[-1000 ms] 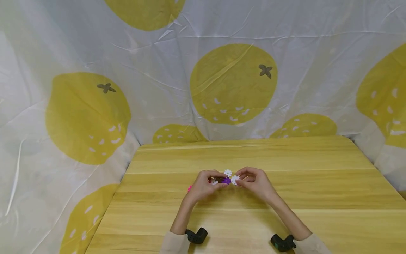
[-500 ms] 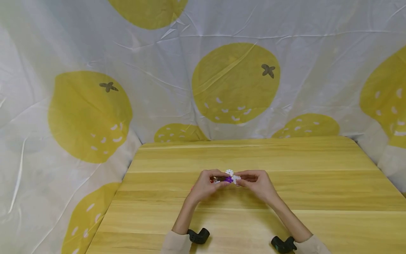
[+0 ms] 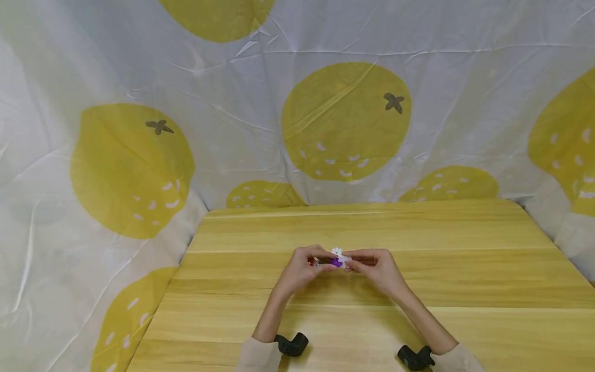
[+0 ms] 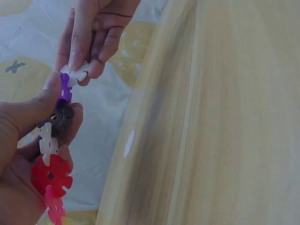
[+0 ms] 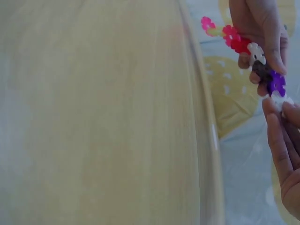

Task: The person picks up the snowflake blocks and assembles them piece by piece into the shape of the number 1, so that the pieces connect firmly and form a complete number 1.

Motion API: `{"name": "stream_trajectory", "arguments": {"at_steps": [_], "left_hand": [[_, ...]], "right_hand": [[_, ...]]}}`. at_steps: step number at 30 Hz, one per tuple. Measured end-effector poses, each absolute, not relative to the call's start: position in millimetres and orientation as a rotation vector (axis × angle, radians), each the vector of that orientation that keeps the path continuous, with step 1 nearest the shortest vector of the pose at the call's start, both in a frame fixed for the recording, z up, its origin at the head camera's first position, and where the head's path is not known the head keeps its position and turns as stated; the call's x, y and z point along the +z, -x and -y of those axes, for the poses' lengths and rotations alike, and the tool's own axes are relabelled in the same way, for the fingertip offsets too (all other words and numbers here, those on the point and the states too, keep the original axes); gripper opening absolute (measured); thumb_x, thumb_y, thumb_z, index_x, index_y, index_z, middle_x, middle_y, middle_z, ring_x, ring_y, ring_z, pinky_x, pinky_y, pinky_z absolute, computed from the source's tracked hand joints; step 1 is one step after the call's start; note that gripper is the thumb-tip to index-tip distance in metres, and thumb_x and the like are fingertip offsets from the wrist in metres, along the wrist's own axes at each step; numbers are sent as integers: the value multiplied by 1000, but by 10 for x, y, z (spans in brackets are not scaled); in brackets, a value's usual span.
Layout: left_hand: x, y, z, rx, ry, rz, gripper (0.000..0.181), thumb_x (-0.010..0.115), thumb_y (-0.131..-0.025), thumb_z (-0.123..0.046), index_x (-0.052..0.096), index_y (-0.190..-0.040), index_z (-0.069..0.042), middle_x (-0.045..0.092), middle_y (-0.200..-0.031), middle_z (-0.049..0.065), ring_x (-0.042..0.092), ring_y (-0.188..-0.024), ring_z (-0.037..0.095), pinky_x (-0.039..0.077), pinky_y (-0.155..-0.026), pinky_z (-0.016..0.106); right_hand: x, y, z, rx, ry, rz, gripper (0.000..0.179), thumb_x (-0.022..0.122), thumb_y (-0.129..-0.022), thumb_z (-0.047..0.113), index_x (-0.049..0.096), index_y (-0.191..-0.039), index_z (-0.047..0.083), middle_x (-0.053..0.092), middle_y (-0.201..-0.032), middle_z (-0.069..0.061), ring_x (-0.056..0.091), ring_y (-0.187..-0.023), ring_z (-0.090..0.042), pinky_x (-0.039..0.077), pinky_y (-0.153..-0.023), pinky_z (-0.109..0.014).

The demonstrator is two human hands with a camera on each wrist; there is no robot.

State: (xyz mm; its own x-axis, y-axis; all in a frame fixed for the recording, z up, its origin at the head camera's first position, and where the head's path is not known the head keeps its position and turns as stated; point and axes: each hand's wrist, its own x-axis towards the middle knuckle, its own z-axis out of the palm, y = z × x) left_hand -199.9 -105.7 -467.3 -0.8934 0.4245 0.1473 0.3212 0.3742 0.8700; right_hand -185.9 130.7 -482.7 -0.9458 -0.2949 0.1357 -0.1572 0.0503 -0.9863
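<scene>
My left hand (image 3: 299, 271) holds a chain of notched plastic snowflake discs, pinching it near the purple disc (image 5: 277, 83). Beyond the purple one come a black disc (image 4: 61, 119), a white disc (image 4: 47, 143), a red disc (image 4: 51, 176) and pink and yellow pieces. Between thumb and fingers, my right hand (image 3: 381, 268) pinches another white disc (image 4: 76, 73). It meets the purple disc's edge; how deep the notches engage cannot be seen. One more white snowflake disc (image 3: 337, 251) shows just behind the fingertips in the head view.
Both hands are over a wooden table (image 3: 372, 227). A lemon-print cloth (image 3: 241, 129) hangs behind and beside it. Each wrist carries a black device, the left device (image 3: 292, 345) and the right device (image 3: 415, 357).
My right hand has come left, bringing its white disc from beside the purple disc into contact with it. The left hand has barely moved and keeps its hold on the chain.
</scene>
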Motion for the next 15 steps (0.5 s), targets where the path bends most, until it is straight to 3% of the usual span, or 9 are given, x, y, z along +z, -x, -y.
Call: {"name": "stream_trajectory", "arguments": {"at_steps": [7,15], "left_hand": [[-4668,1989,1017,1586,-695,-2534,18,81,-90,-18,82,-108,-14,75,-97,-1,62,-87,7,42,-69,20],[-4683,1988,1025,1574,-694,-2528,16,80,-91,-19,82,-107,-14,76,-97,1,62,-85,7,41,-68,20]], "right_hand": [[-4836,1850,-1315,-2125,469,-2127,26,68,-96,-3,71,-119,-14,70,-118,-34,78,-87,-12,61,-82,-41],[-4856,1850,-1317,-2104,475,-2112,27,68,-98,2,70,-121,-12,70,-118,-34,79,-88,-12,60,-83,-44]]}}
